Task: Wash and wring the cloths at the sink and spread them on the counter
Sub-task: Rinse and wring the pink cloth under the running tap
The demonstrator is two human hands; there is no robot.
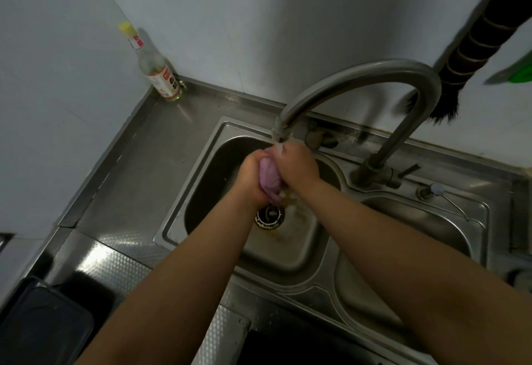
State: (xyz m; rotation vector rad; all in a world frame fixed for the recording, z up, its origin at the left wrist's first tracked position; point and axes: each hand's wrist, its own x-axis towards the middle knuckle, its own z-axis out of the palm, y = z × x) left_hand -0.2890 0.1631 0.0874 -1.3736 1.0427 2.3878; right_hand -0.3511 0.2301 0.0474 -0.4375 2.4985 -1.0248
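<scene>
A bunched purple cloth (pixel 270 181) is squeezed between both my hands over the left basin of the steel sink (pixel 198 163). My left hand (pixel 251 175) grips its left side and my right hand (pixel 296 165) grips its right side. Water runs from the curved faucet (pixel 371 72) onto my right hand and the top of the cloth. Below the hands lies the round drain (pixel 269 217), with water splashing around it. Most of the cloth is hidden inside my fists.
A glass bottle with a yellow cap (pixel 155 68) stands in the counter's back left corner. The steel counter (pixel 138 168) stretches left of the sink. A second basin (pixel 426 220) lies to the right. A dark brush (pixel 478 48) hangs on the wall. A dark tray (pixel 43 324) sits at bottom left.
</scene>
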